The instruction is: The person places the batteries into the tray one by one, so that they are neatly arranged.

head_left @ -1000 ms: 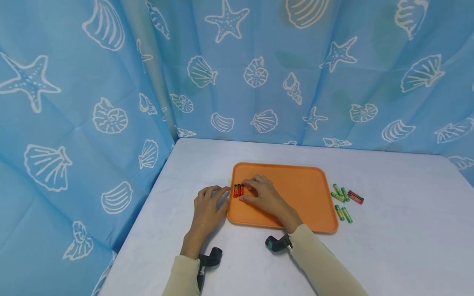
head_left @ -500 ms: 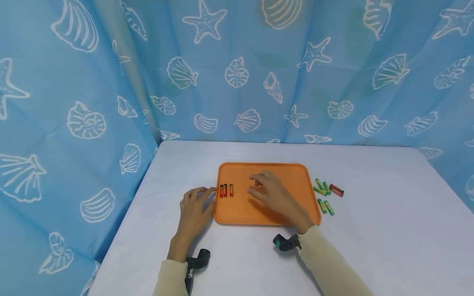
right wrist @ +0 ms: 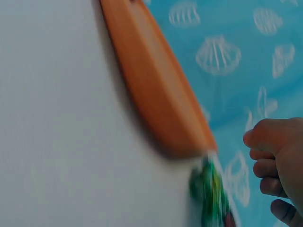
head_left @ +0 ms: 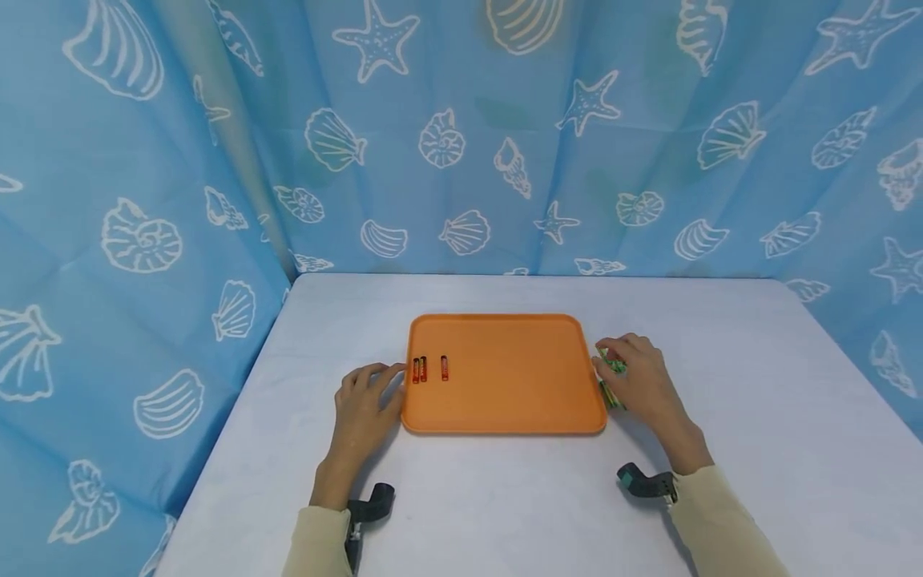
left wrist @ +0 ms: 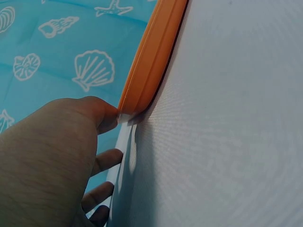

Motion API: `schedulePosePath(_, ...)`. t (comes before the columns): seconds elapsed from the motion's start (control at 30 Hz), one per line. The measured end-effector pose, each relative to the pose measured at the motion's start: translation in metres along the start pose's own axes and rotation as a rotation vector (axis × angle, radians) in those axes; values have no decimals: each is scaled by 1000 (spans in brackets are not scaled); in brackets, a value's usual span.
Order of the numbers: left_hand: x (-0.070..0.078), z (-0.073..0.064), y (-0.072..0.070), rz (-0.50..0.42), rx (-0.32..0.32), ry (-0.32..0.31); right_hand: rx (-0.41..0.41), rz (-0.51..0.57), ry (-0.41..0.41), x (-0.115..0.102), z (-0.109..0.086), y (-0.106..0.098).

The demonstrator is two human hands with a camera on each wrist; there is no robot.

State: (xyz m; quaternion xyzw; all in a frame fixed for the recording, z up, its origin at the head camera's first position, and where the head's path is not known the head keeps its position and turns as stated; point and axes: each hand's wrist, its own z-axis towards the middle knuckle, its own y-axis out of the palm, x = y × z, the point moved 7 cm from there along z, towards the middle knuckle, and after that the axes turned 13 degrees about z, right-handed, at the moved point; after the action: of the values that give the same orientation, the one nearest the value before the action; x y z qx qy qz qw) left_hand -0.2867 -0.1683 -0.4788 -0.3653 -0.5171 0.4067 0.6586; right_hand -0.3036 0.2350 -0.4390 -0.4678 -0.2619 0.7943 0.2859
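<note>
Red batteries [head_left: 423, 369] lie in a tray [head_left: 515, 381]. The relaxed left hand [head_left: 360, 413] touches it; the right hand [head_left: 646, 389], loosely parted, empty, hovers by green batteries [right wrist: 213, 194].

1. Looks like a curtained-off recording booth; cannot tell whether in a home or a lab.
2. Enclosed by blue seashell-print curtains [head_left: 461, 80].
3. Furnished with a white surface [head_left: 505, 505].

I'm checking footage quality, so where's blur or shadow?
Right wrist: tray and green batteries smeared by blur, right hand sharper; left wrist: dim, dark shadow on the white tabletop; head: fairly evenly lit, soft shadow beside the right sleeve.
</note>
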Motion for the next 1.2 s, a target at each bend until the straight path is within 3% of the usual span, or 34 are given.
schedulePosePath(0.1, -2, -1, -1, -2, 9, 0, 40, -54, 34, 21, -5, -14)
schedulePosePath(0.23, -4, -2, -1, -2, 12, -9, 33, -105, 143, 43, -9, -22)
schedulePosePath(0.43, -5, -2, -4, -11, 12, -17, 1, -118, 268, 56, -10, -24)
schedulePosePath(0.6, -5, -1, -6, -11, 19, -14, -44, -37, 278, 58, -7, -28)
schedulePosePath(0.73, -5, -1, -7, -10, 20, -19, -147, 42, 244, 59, -5, -30)
schedulePosePath(0.97, -4, 0, -5, -7, 8, -12, -341, 67, 272, 78, -10, -19)
schedulePosePath(1.2, 0, 1, -1, -4, -12, -10, -417, 61, 275, 81, -15, -20)
